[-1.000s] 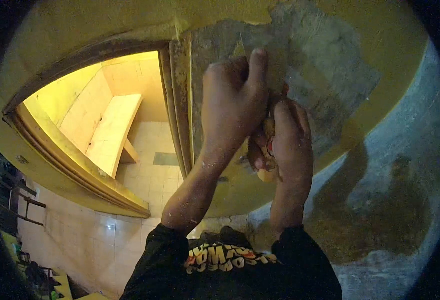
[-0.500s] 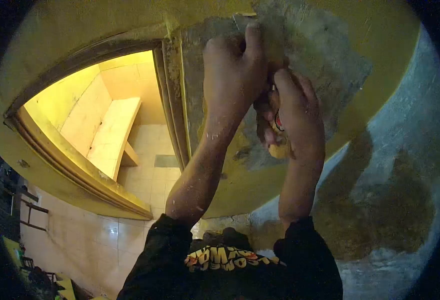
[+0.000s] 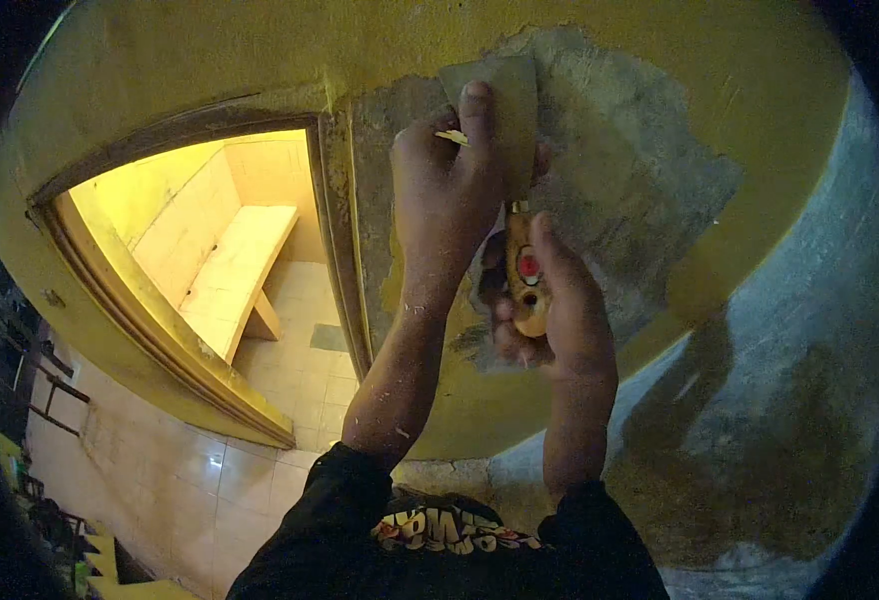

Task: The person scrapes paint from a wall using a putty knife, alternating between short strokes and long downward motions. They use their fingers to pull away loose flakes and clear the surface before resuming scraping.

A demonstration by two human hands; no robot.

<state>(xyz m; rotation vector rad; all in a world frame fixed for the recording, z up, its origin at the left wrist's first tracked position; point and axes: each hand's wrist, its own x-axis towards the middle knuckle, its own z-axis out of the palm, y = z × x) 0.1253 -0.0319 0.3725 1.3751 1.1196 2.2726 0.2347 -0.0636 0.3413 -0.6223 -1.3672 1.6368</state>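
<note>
Yellow wall [image 3: 390, 415] is showing a bare grey patch [image 3: 640, 150] beside the door frame [image 3: 338, 200]. Putty knife [image 3: 518, 110] is pointing blade-up in front of the patch. Right hand [image 3: 578, 310] is gripping its wooden handle [image 3: 532, 318]; left hand [image 3: 445, 200] is closing around the blade, pale flake [image 3: 453, 137] showing by its fingers. Hands are working close together, both clamped on the one tool. Risk: handle twisting or blade slipping could nick left fingers near the edge. Left forearm is slanting up and inward, thumb pointing up; right forearm is rising near vertical.
</note>
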